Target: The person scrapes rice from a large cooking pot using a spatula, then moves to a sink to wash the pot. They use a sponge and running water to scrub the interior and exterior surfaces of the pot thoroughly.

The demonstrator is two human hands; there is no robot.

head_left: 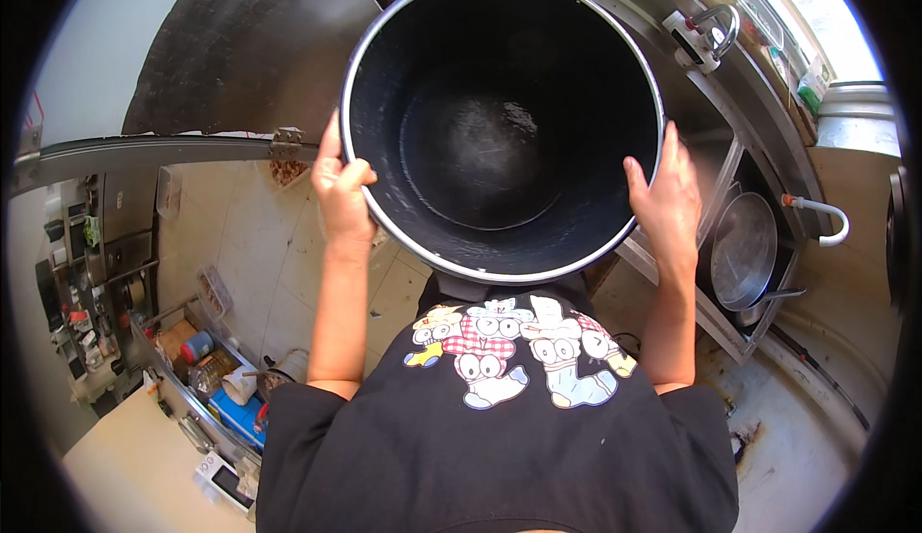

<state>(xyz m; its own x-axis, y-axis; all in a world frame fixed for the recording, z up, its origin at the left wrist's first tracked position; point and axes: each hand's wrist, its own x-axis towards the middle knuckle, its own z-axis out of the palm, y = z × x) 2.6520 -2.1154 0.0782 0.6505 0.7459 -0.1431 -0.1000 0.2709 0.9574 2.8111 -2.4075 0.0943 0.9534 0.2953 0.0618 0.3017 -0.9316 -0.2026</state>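
A large round pot point(481, 144) with a dark inner wall and a pale metal rim is held up before my chest, its mouth facing me. No contents show inside, only a glossy patch on its bottom. My left hand point(342, 191) grips the left side, thumb over the rim and fingers around the outside. On the right side my right hand point(668, 194) clasps the wall the same way, its thumb just inside the rim. The outside of the pot is mostly hidden.
To my right is a metal sink point(735, 346) holding a round metal pan point(743, 252). A faucet point(709, 32) and a white curved spout point(821, 217) stand along it. A metal panel point(245, 50) lies at upper left. Lower left, a shelf holds a blue box point(236, 412) and containers.
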